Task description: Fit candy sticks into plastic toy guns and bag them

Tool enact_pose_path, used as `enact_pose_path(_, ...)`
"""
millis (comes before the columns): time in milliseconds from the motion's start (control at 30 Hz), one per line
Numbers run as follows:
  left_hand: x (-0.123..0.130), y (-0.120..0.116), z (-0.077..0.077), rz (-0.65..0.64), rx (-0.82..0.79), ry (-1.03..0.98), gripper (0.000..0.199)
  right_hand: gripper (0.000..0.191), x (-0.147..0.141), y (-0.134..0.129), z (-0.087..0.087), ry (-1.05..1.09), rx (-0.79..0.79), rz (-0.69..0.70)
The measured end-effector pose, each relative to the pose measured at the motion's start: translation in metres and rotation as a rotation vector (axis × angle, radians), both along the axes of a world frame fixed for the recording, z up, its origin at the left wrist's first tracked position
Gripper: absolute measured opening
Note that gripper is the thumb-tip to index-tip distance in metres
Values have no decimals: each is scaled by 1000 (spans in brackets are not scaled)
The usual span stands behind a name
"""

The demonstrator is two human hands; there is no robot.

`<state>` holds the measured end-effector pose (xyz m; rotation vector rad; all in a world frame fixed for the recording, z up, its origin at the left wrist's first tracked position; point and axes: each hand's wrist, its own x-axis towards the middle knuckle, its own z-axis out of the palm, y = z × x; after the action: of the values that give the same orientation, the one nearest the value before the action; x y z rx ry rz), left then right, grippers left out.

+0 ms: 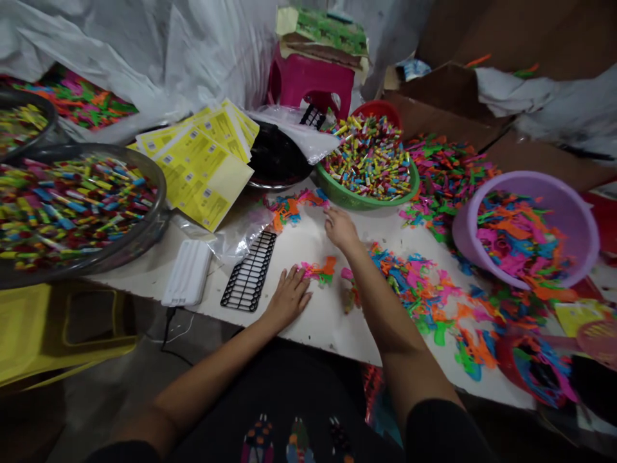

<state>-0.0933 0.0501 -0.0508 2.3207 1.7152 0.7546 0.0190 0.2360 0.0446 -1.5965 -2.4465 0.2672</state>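
Observation:
My left hand (288, 301) lies flat on the white table, fingers apart, just right of a black plastic rack (249, 273). By its fingertips is a small cluster of toy guns (322, 269) in pink, orange and green. Further up the table, my right hand (341, 229) is stretched forward with loosely bent fingers, and I see nothing held in it. Just ahead and left of it is a small heap of coloured toy guns (289, 211). Under and beside my right forearm spreads a larger pile of toy guns (414, 280), partly hidden by the arm.
A green basin (366, 204) of small wrapped pieces stands behind my right hand. To the right is a purple tub (463, 225) of toy guns. Yellow printed sheets (200, 173), a white power strip (187, 273) and a large dark basin (161, 186) are on the left.

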Motion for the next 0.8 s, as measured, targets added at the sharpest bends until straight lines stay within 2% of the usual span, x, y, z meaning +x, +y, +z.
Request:
enact_pose_path(67,-1,1,0,9,10,-46,31,46,-28,29,-10,-96,-90,56)
enact_pose_path(133,-1,2,0,31,13,-81,28,50,-43,52,-15,-184,-142,78)
enact_pose_path(200,-1,3,1,53,12,-106,25,50,-49,67,-17,-259,-180,72)
enact_pose_path(267,-1,4,3,65,4,-134,24,51,-50,70,-20,-310,-202,50)
enact_pose_path(367,-2,4,7,48,-23,-196,22,53,-47,48,-29,-350,-188,-24)
enact_pose_path(500,-4,3,11,18,-61,-257,19,50,-35,-23,-35,-409,-157,-163)
enact_pose_path(567,-4,1,13,-32,-90,-252,20,48,-25,-54,-25,-445,-252,-176)
enact_pose_path(633,-4,-1,17,-154,-126,-217,24,44,-14,-64,-4,-445,-375,-147)
enact_pose_path(700,-5,-2,22,-295,-150,-166,34,40,-4,-49,23,-352,-356,-138)
enact_pose_path(800,-5,-3,25,-364,-136,-114,50,41,1,13,57,-58,-20,-215)
